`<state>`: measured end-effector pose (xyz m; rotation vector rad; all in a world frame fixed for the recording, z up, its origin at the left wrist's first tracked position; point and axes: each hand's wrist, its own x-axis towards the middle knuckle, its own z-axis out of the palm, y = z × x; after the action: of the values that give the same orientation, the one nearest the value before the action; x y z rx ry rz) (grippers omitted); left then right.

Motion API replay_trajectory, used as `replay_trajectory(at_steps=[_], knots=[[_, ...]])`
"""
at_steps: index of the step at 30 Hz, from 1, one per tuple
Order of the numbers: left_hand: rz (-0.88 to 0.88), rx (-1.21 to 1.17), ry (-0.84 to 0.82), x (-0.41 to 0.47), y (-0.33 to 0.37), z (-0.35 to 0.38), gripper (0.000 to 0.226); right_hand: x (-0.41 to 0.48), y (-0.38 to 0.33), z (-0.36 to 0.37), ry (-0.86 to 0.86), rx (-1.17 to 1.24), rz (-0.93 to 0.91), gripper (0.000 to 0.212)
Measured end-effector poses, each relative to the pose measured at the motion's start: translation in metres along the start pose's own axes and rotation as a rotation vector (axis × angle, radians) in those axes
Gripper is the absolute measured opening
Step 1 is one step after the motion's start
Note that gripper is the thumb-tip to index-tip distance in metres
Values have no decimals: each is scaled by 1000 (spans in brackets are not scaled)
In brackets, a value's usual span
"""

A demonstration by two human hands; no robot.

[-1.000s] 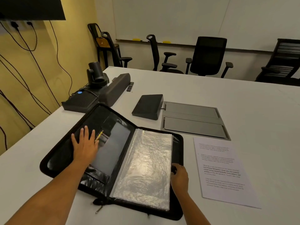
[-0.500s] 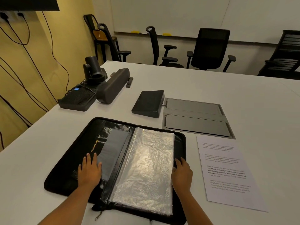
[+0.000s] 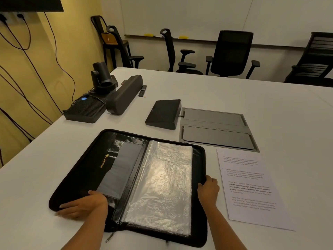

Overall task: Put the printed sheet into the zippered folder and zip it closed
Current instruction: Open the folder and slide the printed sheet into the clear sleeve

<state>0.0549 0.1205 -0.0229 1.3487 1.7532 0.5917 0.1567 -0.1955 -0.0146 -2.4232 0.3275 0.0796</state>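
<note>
The black zippered folder (image 3: 86, 174) lies open flat on the white table, with crinkled clear plastic sleeves (image 3: 162, 186) on its right half. My left hand (image 3: 82, 204) rests on the folder's near left corner, fingers stretched out toward the left edge. My right hand (image 3: 208, 191) grips the folder's right edge, thumb on the inside. The printed sheet (image 3: 250, 188) lies flat on the table just right of the folder, apart from both hands. A zipper pull (image 3: 110, 237) hangs at the folder's near edge.
Behind the folder sit a black slab device (image 3: 164, 113) and a grey hatch (image 3: 216, 129) set in the table. At the far left are a speaker bar (image 3: 124, 94), a camera (image 3: 102, 76) and a black box (image 3: 84, 109). Office chairs (image 3: 232, 55) line the far side.
My left hand slid from the middle of the folder's left half down to its near left corner. My right hand shifted outward and took hold of the right edge. The raised left half now lies flat.
</note>
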Motion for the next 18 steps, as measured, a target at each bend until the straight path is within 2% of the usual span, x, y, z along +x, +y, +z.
replay_trajectory(at_steps=[3, 7, 10, 14, 18], knots=[[-49, -96, 8, 7, -1, -5, 80, 2, 2, -5, -40, -6, 42, 45], [-82, -264, -4, -11, 4, -8, 57, 1, 2, -6, -102, 61, 75, 43], [-134, -393, -45, -31, 11, -12, 50, -3, 0, -6, -131, 71, 83, 42], [26, -508, -48, -40, 32, -10, 46, -2, -1, -6, -138, 93, 72, 40], [214, -555, -82, -41, 61, -8, 43, -3, -4, -5, -40, 78, 49, 42]])
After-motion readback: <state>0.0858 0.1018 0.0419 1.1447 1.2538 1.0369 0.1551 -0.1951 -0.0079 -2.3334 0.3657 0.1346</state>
